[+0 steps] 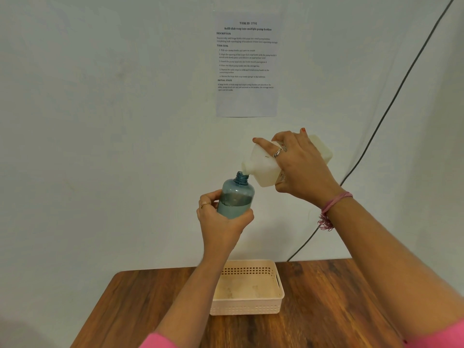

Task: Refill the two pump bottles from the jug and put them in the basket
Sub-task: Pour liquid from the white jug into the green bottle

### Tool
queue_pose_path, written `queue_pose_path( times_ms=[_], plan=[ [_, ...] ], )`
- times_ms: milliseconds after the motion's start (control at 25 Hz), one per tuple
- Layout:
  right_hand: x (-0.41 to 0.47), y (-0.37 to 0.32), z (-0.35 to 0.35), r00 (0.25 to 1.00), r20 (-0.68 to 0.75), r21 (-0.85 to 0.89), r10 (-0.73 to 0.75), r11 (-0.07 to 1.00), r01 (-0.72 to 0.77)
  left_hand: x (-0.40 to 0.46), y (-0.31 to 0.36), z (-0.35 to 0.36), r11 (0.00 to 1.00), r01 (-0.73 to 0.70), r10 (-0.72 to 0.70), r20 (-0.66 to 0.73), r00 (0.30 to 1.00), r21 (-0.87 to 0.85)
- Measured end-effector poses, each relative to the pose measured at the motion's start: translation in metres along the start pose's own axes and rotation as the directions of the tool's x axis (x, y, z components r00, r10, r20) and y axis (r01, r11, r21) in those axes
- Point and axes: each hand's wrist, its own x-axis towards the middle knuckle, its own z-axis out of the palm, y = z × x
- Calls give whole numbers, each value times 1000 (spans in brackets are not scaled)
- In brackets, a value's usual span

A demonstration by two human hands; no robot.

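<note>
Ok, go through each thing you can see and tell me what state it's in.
Blue bottle: uncapped, about half full, held upright in left hand.
Jug: tipped, spout at the bottle mouth, gripped by right hand.
Basket: on the table, no bottles inside.

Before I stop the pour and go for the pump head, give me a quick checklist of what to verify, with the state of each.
1. Jug spout meets the blue bottle mouth: ok, the spout sits at the open neck.
2. Left hand grips the bottle: ok, fingers wrap its lower half and it is held about upright.
3. Right hand holds the tilted jug: ok.
4. Fill level: ok, liquid reaches roughly halfway, with room left.
5. Basket ready to take the bottle: ok, it sits on the table below the hands with nothing in it.
6. Pump head and second bottle within reach: cannot tell, neither is in view.
</note>
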Motion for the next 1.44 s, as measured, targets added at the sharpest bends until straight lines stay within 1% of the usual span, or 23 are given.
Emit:
queue_pose_path(
  times_ms=[1000,1240,1440],
  plan=[
    [-1,-2,1,1000,-27,-26,-11,1000,10,-4,3,-3,999,41,-41,-5,999,-17],
    [-3,-4,2,1000,-25,5,1,1000,-1,-4,-1,-5,999,29,-29,8,1000,-27],
    [-12,-9,8,996,-28,128,86,988,-82,-7,-4,-5,998,12,-11,11,1000,-54]
  ],
)
